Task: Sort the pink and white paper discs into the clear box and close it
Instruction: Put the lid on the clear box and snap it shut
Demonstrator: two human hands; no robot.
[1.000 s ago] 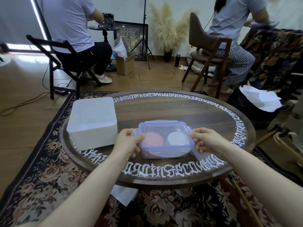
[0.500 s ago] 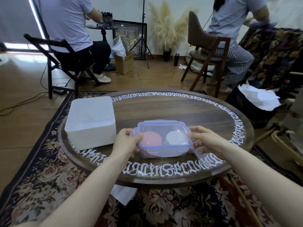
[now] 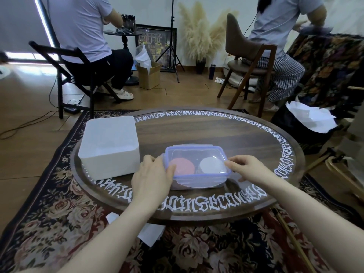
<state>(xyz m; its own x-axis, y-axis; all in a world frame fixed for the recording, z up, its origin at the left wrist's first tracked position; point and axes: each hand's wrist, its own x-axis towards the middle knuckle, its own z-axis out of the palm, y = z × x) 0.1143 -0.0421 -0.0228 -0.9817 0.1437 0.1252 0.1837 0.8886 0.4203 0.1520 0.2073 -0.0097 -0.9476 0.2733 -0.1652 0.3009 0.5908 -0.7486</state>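
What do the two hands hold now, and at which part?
Both hold the clear box: the left hand at its left end, the right hand at the lid's right edge.

The clear box (image 3: 197, 168) is set near the table's (image 3: 216, 131) front edge — lid (image 3: 195, 154) on, two disc stacks side by side inside. An open bin (image 3: 110, 146) is placed just left of it, toward the left edge.

We list: box (image 3: 197, 180), clear glossy plastic; bin (image 3: 110, 148), matt white plastic; counter (image 3: 197, 131), polished dark wood; rug (image 3: 49, 203), woven floral cloth.
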